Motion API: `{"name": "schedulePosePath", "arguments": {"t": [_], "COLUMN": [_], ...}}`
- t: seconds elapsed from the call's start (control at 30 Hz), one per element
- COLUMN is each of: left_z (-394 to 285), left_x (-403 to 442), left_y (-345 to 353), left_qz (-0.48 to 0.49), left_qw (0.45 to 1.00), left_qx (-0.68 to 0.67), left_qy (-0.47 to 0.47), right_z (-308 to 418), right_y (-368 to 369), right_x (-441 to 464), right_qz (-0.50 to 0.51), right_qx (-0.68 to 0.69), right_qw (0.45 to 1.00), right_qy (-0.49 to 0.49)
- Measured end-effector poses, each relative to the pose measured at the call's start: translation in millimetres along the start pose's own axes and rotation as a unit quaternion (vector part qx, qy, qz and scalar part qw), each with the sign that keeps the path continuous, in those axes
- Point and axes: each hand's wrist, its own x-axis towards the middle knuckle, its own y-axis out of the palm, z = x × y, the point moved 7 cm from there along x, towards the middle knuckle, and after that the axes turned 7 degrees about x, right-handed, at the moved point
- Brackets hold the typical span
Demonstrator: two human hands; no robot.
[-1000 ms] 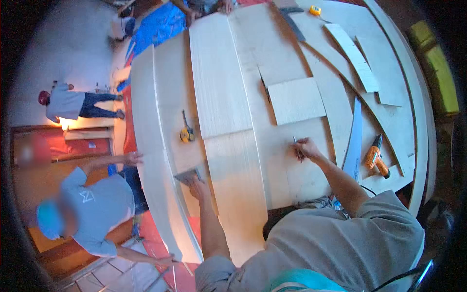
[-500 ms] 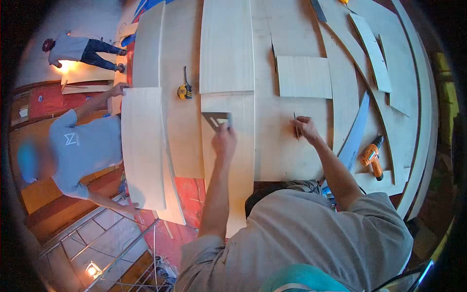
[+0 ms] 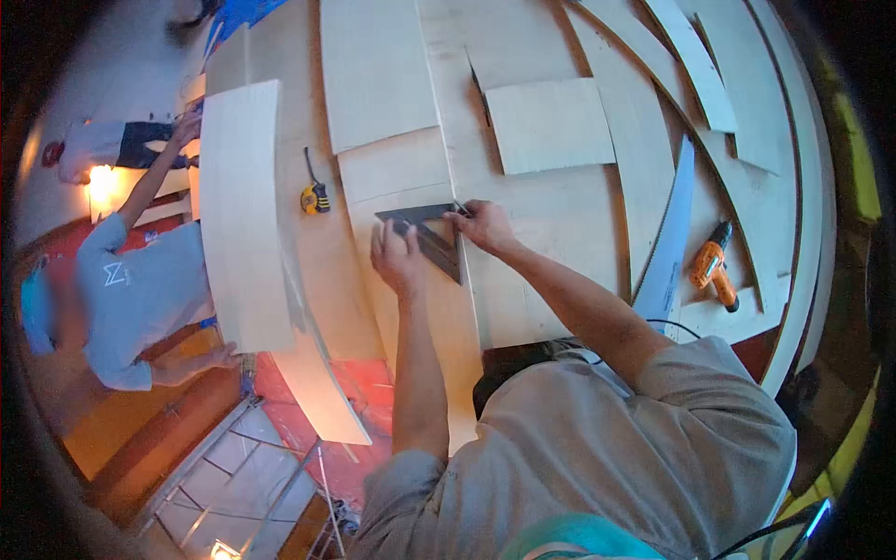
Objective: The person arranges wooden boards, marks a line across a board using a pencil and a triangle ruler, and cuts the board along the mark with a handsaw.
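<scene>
Head view shows the left hand with its fingers on the dark triangle, though I cannot tell whether they pinch or only press; the triangle has shifted to the right edge of the pale board beneath. Well apart half a second ago, the right hand now pinches the pencil at the triangle's far corner, bringing both tools together. Farther left, a co-worker holds a loose plank.

Smooth, matt wood in the board.
Dull on the set square, smooth metal along the saw, plastic on the drill, cloth in the shirt.
</scene>
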Motion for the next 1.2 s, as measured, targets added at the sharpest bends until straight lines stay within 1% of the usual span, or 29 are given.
{"name": "schedulePosePath", "arguments": {"t": [0.03, 0.07, 0.1, 0.13, 0.17, 0.2, 0.23, 0.3, 0.33, 0.37, 0.43, 0.5, 0.57, 0.6, 0.67, 0.7, 0.77, 0.9, 0.97, 1.1, 1.17, 1.2], "left_z": [14, 16, 15, 5, -4, -10, -18, -31, -31, -31, -20, -11, -9, -6, -5, -3, -4, -5, -7, -7, -8, -8], "left_x": [-4, -6, -5, -7, -9, -6, -2, 9, 10, 11, 14, 11, 14, 13, 13, 14, 14, 17, 18, 20, 21, 22], "left_y": [-2, 14, 21, 29, 37, 44, 49, 53, 56, 57, 56, 54, 55, 57, 62, 63, 61, 60, 60, 60, 61, 61], "left_qz": [-0.025, 0.055, 0.062, 0.053, 0.044, 0.066, 0.072, 0.048, 0.059, 0.067, 0.032, 0.035, 0.017, 0.024, 0.024, 0.028, 0.026, 0.038, 0.057, 0.073, 0.083, 0.081], "left_qw": [0.999, 0.996, 0.996, 0.995, 0.993, 0.993, 0.993, 0.995, 0.996, 0.996, 0.998, 0.998, 0.996, 0.996, 0.992, 0.992, 0.994, 0.994, 0.994, 0.992, 0.988, 0.989], "left_qx": [0.025, 0.067, 0.067, 0.067, 0.065, 0.057, 0.054, 0.069, 0.064, 0.062, 0.051, 0.053, 0.088, 0.09, 0.121, 0.123, 0.109, 0.107, 0.091, 0.105, 0.127, 0.124], "left_qy": [-0.035, -0.004, -0.001, 0.043, 0.085, 0.08, 0.077, 0.049, 0.027, 0.023, 0.004, -0.011, 0.003, -0.001, 0.002, -0.002, 0.014, 0.004, -0.011, -0.007, -0.008, -0.009], "right_z": [-4, -5, -5, -9, -13, -14, -10, -10, -12, -15, -1, 0, -8, -8, -12, -15, -16, -11, -6, -6, -12, -9], "right_y": [4, 4, 3, 2, -4, -12, -18, -30, -25, -20, -16, -7, 4, 6, 11, 14, 14, 11, 8, 9, 14, 12], "right_x": [3, 5, 8, 11, 11, 12, 13, 19, 23, 26, 29, 26, 31, 31, 32, 34, 35, 35, 34, 37, 37, 38], "right_qz": [-0.003, -0.029, -0.054, -0.055, -0.079, -0.102, -0.101, -0.092, -0.095, -0.093, -0.086, -0.066, -0.074, -0.07, -0.059, -0.055, -0.068, -0.076, -0.1, -0.085, -0.077, -0.077], "right_qx": [0.004, 0.024, 0.043, 0.045, 0.065, 0.082, 0.079, 0.078, 0.123, 0.12, 0.141, 0.122, 0.288, 0.287, 0.321, 0.32, 0.324, 0.308, 0.322, 0.329, 0.351, 0.349], "right_qw": [1.0, 0.999, 0.998, 0.997, 0.995, 0.991, 0.991, 0.993, 0.988, 0.988, 0.986, 0.99, 0.955, 0.955, 0.942, 0.943, 0.943, 0.947, 0.941, 0.94, 0.931, 0.932], "right_qy": [0.011, 0.0, -0.013, -0.005, -0.021, -0.037, -0.03, 0.008, 0.012, 0.019, 0.0, 0.022, 0.023, 0.03, 0.074, 0.079, 0.046, 0.058, 0.032, 0.033, 0.07, 0.068]}}
